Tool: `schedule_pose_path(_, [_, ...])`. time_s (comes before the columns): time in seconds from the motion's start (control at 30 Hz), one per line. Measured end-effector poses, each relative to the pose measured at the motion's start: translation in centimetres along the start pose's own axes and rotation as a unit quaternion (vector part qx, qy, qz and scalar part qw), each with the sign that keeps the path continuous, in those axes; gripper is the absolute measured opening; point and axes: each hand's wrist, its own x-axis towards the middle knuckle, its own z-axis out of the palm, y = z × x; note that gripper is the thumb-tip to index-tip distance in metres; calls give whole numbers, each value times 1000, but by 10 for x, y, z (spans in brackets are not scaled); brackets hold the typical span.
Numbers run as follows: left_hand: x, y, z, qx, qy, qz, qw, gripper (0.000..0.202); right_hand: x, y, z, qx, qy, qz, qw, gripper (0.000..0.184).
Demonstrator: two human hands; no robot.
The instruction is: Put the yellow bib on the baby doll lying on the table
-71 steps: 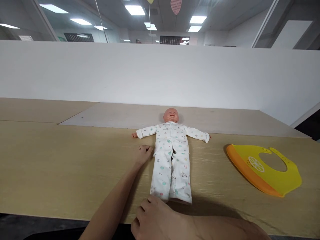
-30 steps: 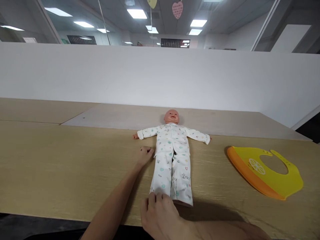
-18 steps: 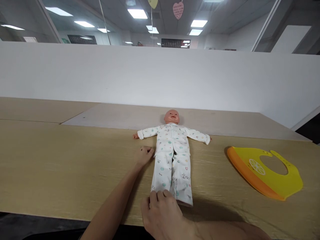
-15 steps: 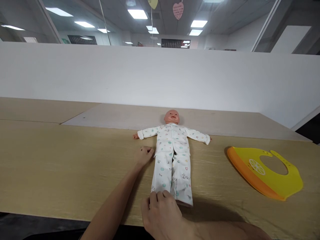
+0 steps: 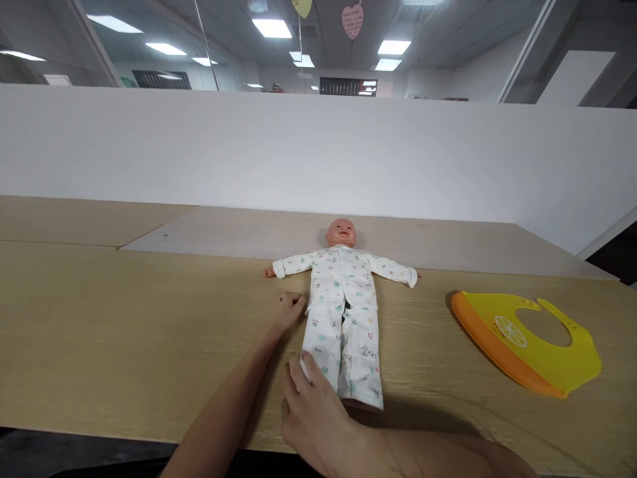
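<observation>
A baby doll [image 5: 343, 302] in white patterned pyjamas lies on its back on the wooden table [image 5: 124, 318], arms spread, head towards the far wall. My left hand [image 5: 287, 310] rests on the table against the doll's waist on its left side, fingers curled. My right hand [image 5: 311, 408] is at the doll's feet; its fingers pinch the hem of the left trouser leg, thumb on top of the cloth.
A yellow silicone bib [image 5: 527, 338] with an orange pocket lies on the table to the right of the doll. A white partition wall [image 5: 199, 153] runs along the back. The table's near edge is just below my hands.
My right hand slid up from below the doll's feet onto the left trouser leg and its fingers closed on the hem. My left hand stayed by the waist.
</observation>
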Motion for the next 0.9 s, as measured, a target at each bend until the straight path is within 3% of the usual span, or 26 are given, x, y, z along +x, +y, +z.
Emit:
schedule_pose_path(0.2, [0, -3, 1, 29, 7, 16, 999, 36, 2, 4, -6, 13, -3, -35, 999, 16])
schedule_pose_path(0.47, [2, -5, 4, 6, 4, 25, 1000, 35, 2, 0, -10, -3, -70, -52, 996, 21])
schedule_pose_path(0.63, [1, -2, 3, -1, 9, 28, 1000, 36, 0, -9, -11, 2, -28, -64, 998, 32])
schedule_pose_path(0.77, [1, -3, 2, 6, 11, 32, 999, 36, -8, -22, -1, 16, 46, -87, 995, 48])
schedule_pose_path(0.9, [1, -3, 2, 3, 1, 30, 1000, 36, -8, -27, -2, 42, 93, -127, 987, 49])
